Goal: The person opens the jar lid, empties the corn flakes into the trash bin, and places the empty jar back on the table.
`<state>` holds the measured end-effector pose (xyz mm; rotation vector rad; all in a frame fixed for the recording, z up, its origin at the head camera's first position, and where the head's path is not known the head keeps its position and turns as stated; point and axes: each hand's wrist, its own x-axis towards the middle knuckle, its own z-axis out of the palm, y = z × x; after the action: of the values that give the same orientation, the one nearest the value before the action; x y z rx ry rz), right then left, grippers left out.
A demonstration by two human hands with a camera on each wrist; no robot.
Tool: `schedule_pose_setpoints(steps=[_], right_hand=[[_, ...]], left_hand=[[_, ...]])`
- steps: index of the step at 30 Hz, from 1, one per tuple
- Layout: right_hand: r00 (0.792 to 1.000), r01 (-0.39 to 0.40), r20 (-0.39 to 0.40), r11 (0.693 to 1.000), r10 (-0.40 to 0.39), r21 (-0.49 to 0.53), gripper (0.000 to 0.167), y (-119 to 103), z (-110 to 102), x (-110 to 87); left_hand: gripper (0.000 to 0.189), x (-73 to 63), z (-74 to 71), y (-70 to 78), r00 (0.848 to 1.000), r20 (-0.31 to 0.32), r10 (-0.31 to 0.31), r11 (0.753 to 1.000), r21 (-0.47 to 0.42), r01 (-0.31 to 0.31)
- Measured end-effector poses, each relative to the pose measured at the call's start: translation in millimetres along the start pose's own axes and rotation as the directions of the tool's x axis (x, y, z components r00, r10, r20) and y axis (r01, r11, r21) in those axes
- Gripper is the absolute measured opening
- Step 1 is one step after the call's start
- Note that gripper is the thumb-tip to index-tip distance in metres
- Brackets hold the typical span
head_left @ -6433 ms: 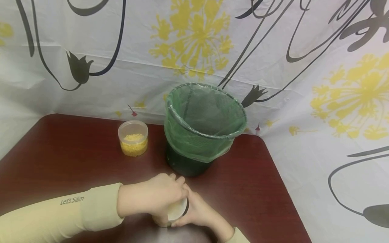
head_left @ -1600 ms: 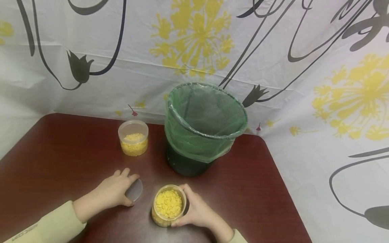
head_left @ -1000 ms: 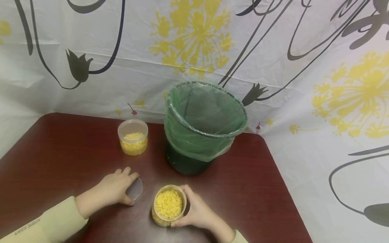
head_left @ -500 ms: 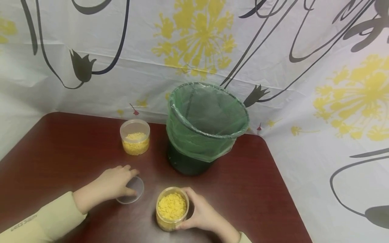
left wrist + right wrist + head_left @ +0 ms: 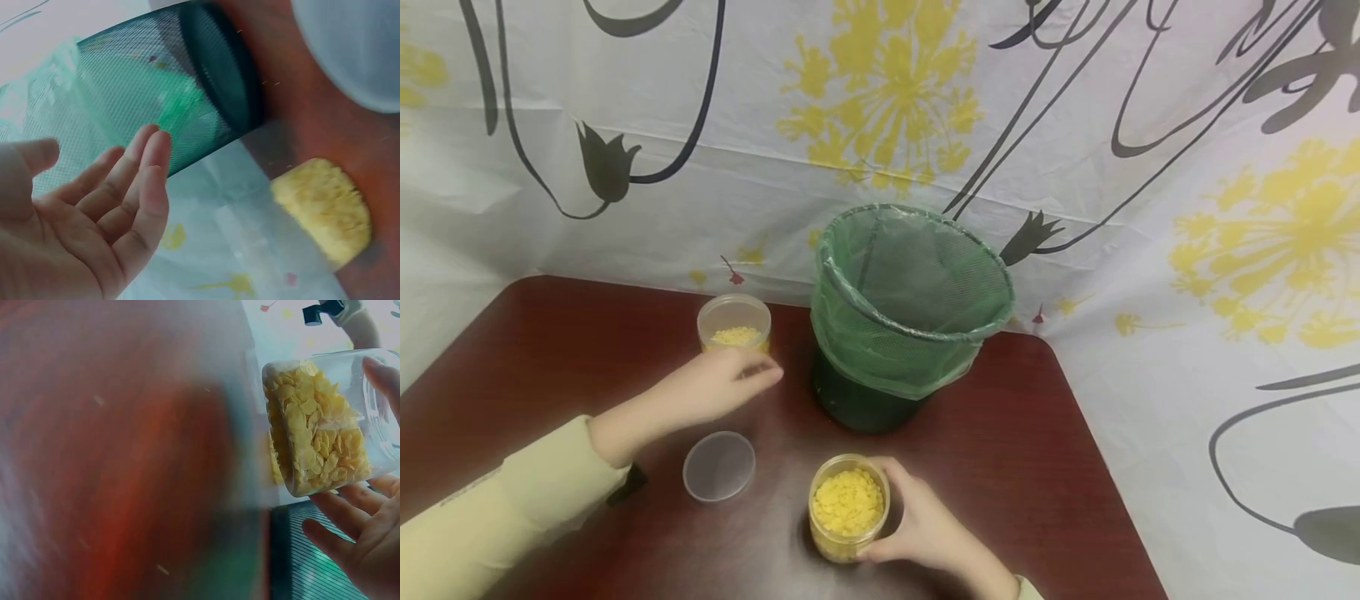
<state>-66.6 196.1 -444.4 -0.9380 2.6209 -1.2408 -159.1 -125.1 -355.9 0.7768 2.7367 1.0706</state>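
My right hand (image 5: 928,521) grips a clear plastic jar (image 5: 820,542) of yellow flakes by its right side, thumb and fingers round the wall. The jar is upright and uncovered. In the right wrist view the flakes (image 5: 319,428) show through the jar's wall. My left hand (image 5: 711,387) hangs above the table with nothing in it, its fingers relaxed in the left wrist view. Behind it stands a second clear tub (image 5: 734,315) of yellow flakes, its lower part hidden by the hand. A clear round lid (image 5: 719,467) lies flat on the table between my hands.
A dark green mesh wastebasket (image 5: 865,400) with a green bag liner (image 5: 895,358) stands at the back middle of the dark red table (image 5: 1015,467). A patterned white curtain (image 5: 715,225) closes off the back and sides.
Earlier my left hand was over the jar's top; then it laid the lid on the table. It has since let go and moved up toward the tub. The jar has shifted slightly right.
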Motion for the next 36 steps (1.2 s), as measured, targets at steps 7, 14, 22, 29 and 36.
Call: schedule_pose_setpoints(steps=[7, 14, 22, 29, 36], right_hand=[[1.000, 0.017, -0.020, 1.000, -0.017, -0.004, 0.090, -14.0, -25.9, 5.7], [0.993, 0.088, -0.072, 0.995, -0.092, -0.047, 0.091, -31.5, -51.8, 11.6], [0.983, 0.100, -0.147, 0.993, -0.109, -0.064, 0.092, -50.7, -85.0, 11.0], [0.971, 0.109, -0.203, 0.989, -0.128, -0.104, 0.095, -68.8, -116.1, 10.9], [0.960, 0.106, -0.243, 0.985, -0.137, -0.136, 0.099, -89.4, -144.8, 14.6]], left_hand=[[0.034, 24.7, -22.5, 21.7, 0.994, -0.081, -0.068, 0.988, -0.141, 0.056], [0.050, 41.9, -39.0, 40.1, 0.987, -0.079, -0.142, 0.985, -0.106, 0.133], [0.065, 63.2, -53.4, 52.2, 0.981, 0.013, -0.194, 0.917, -0.354, 0.186], [0.066, 81.1, -59.0, 59.8, 0.976, 0.075, -0.206, 0.847, -0.486, 0.216], [0.068, 93.5, -59.2, 66.0, 0.966, 0.102, -0.239, 0.808, -0.530, 0.256]])
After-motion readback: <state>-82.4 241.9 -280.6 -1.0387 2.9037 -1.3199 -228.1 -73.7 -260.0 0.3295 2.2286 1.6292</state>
